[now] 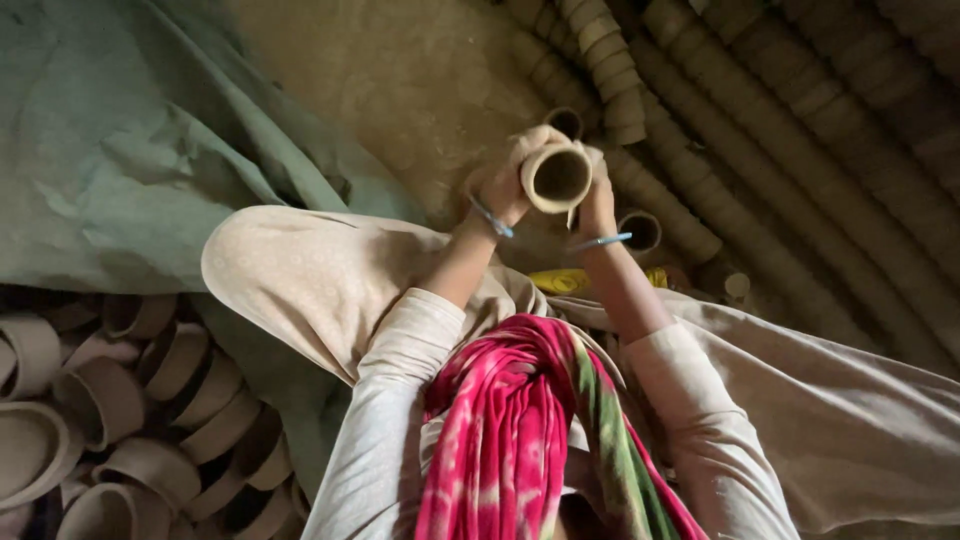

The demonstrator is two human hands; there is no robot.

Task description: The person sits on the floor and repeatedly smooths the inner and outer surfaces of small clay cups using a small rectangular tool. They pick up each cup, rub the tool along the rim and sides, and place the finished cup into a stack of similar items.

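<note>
So, one clay cup [557, 177] is getting held up in the middle of the view, mouth facing the camera, and both hands are wrapping around it. The left hand [507, 178] is gripping it from the left side with the fingers curling over the wall, and the right hand [597, 192] is pressing against it from the right, so the cup is sitting clamped between the two. There's a bangle on each wrist, two total, both bluish.

Counting the rest: two more loose cups are showing near the hands, one peeking out just behind the held cup [566, 121] and one lying on its side just to the right of the right wrist [640, 232]. Far right, long rows of stacked cups [800, 150] are running diagonally, too many to count, and they're filling that whole corner. Near left, a heap of wider clay bowls [110, 420] is piling up, roughly a dozen visible, some cut off by the edge.

A green tarp [120, 140] is covering the far left, with bare dirt floor [400, 90] between it and the rows. A pink and green scarf [530, 430] is hanging down in the near middle and blocking the lap, and a yellow object [560, 280] is poking out under the forearms, mostly hidden.
</note>
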